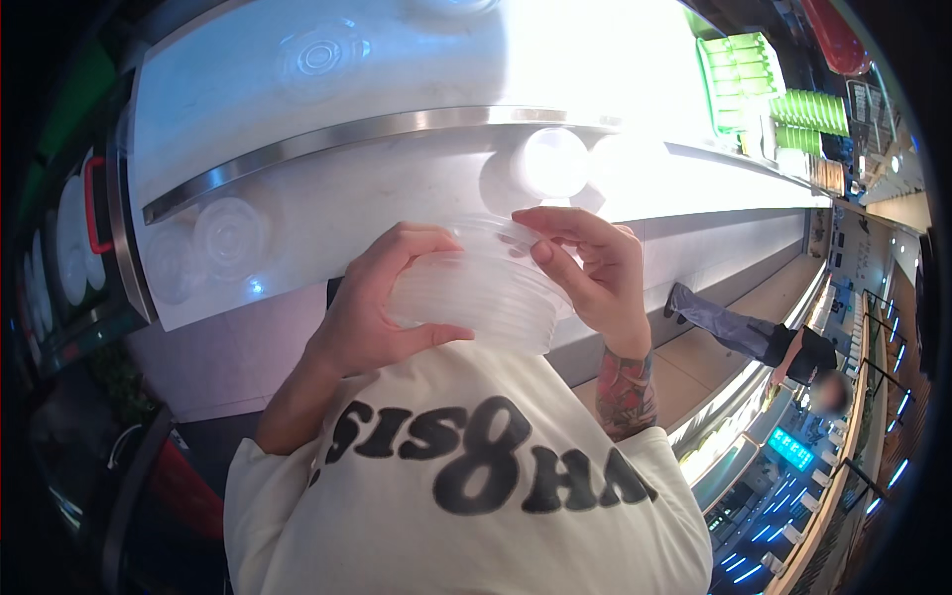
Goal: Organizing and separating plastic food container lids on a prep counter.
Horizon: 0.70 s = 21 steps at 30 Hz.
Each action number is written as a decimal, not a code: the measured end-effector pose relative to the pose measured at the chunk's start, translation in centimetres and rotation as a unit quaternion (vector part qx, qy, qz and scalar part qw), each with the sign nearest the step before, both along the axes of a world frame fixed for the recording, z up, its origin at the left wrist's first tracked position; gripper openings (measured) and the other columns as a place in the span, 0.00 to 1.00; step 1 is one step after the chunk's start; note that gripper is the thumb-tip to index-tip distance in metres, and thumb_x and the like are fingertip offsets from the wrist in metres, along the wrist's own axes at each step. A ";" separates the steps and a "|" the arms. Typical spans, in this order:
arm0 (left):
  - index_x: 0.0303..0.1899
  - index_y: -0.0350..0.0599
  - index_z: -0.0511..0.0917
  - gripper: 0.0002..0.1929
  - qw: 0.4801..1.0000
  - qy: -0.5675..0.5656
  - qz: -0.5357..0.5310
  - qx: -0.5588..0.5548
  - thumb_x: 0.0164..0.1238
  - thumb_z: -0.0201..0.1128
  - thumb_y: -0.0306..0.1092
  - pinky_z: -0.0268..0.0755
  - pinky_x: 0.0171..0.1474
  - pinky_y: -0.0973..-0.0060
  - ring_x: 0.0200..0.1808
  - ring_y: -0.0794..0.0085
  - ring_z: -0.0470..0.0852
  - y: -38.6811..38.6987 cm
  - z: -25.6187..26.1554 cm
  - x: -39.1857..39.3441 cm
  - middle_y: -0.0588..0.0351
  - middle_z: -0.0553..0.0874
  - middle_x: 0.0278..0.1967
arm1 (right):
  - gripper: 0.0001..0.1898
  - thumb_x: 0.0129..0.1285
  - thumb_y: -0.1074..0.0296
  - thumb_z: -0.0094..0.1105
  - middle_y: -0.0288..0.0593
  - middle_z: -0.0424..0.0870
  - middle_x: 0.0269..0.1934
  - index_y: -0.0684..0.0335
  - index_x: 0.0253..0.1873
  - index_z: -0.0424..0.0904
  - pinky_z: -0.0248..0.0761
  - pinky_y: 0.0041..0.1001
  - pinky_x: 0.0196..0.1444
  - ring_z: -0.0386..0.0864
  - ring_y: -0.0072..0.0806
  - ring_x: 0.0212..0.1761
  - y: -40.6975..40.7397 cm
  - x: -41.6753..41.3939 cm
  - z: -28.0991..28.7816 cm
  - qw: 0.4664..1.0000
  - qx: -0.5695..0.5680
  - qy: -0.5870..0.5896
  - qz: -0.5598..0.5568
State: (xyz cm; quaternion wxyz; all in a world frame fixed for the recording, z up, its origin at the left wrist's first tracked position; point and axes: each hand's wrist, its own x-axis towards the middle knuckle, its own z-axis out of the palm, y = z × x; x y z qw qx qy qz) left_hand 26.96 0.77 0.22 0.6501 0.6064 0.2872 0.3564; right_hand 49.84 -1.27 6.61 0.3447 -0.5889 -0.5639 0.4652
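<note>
A stack of nested, translucent round plastic containers or lids [476, 297] is held in front of my chest, tilted on its side. My left hand [379, 297] wraps around it, fingers over the upper side and thumb along the lower. With thumb and forefinger, my right hand [595, 268] pinches the rim of the uppermost piece [491, 227]. That piece stands slightly apart from the others. Just beyond my right hand, a white round container [552, 163] rests on the white counter [387, 171] in strong glare. Clear round plastic pieces [230, 238] lie on the counter's left part.
A metal strip [357, 137] runs along the raised back surface, where another clear round piece [321, 56] lies. Stacked green containers [744, 67] stand at the far right. A red handle [95, 204] sticks out at left. Another person [751, 335] stands beyond the counter at right.
</note>
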 end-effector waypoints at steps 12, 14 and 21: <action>0.53 0.42 0.78 0.30 0.989 0.037 0.111 0.091 0.41 0.78 0.31 0.73 0.50 0.70 0.49 0.64 0.78 -1.4 0.5 0.6 0.49 0.74 0.51 | 0.11 0.63 0.77 0.63 0.48 0.85 0.44 0.74 0.49 0.80 0.74 0.26 0.52 0.81 0.25 0.46 -1.0 -0.3 -0.9 0.975 -0.066 0.193 -0.084; 0.53 0.42 0.78 0.30 0.988 0.036 0.120 0.093 0.42 0.78 0.30 0.74 0.49 0.70 0.49 0.63 0.78 -1.6 0.4 0.8 0.49 0.73 0.52 | 0.11 0.63 0.76 0.63 0.48 0.85 0.44 0.74 0.49 0.80 0.74 0.27 0.52 0.81 0.26 0.46 -1.1 -0.4 -1.0 0.973 -0.070 0.203 -0.088; 0.52 0.43 0.79 0.30 0.974 0.063 0.159 0.149 0.40 0.76 0.35 0.62 0.64 0.58 0.57 0.53 0.75 -1.6 0.3 1.1 0.44 0.71 0.58 | 0.12 0.61 0.75 0.63 0.49 0.86 0.43 0.74 0.48 0.81 0.74 0.29 0.52 0.82 0.29 0.47 -1.2 -0.2 -0.6 0.965 -0.058 0.244 -0.071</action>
